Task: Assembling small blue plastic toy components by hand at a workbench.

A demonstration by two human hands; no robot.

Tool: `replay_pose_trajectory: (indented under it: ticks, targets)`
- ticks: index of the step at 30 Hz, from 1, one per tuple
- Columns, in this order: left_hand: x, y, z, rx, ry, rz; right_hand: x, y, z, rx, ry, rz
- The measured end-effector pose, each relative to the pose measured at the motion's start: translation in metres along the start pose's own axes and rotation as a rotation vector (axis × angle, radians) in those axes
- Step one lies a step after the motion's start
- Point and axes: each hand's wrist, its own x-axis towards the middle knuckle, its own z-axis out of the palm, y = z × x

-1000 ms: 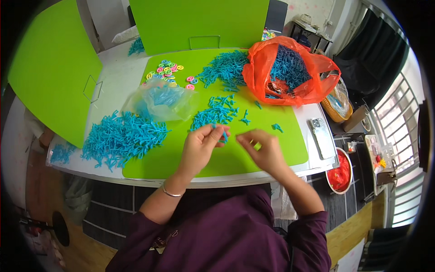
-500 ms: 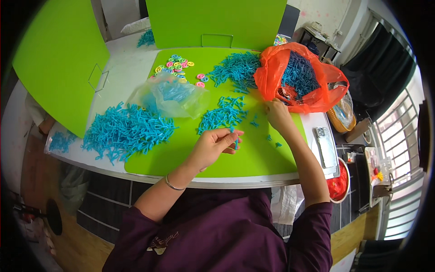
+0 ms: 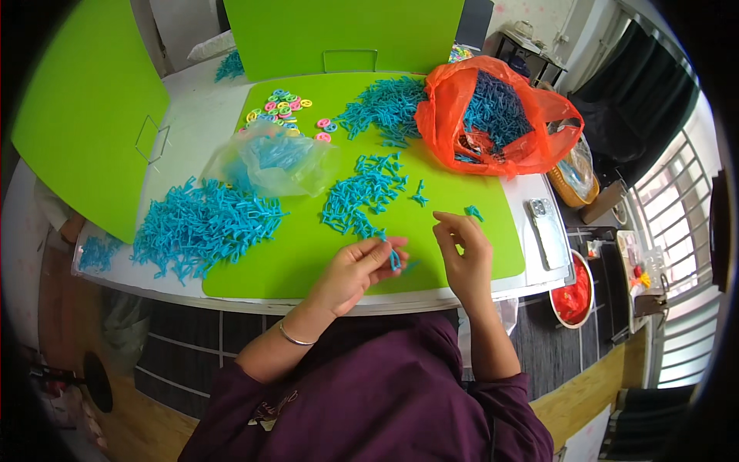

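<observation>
My left hand [image 3: 356,269] is closed in a pinch around a small blue plastic piece [image 3: 395,260], which sticks out past the fingertips. To its right, my right hand [image 3: 466,258] hovers over the green mat [image 3: 431,285] with thumb and fingers apart and nothing visible between them. A faint blue blur lies between the two hands; I cannot make out what it is. Just beyond the left hand spreads a loose cluster of similar blue pieces [image 3: 362,189]. A single piece [image 3: 419,194] and a small clump [image 3: 473,212] lie beyond my right hand.
A large heap of blue pieces [image 3: 208,227] sits at the left, beside a clear plastic bag [image 3: 296,165]. Coloured rings [image 3: 281,108] lie behind it. At the back right stands a red bag [image 3: 443,123] of darker pieces, near another blue pile [image 3: 385,108]. A phone [image 3: 545,231] rests at the right edge.
My right hand has come back from the red bag's edge toward my left hand, its fingers now apart. The left hand keeps its pinch. The whole view has shifted slightly.
</observation>
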Motion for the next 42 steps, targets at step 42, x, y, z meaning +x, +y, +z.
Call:
replay_pose_trajectory:
  ticks: [42]
  targets:
    - [-0.010,-0.003,-0.008,0.092,-0.094,-0.027,-0.039,-0.011,0.019,-0.105,0.128,-0.531]
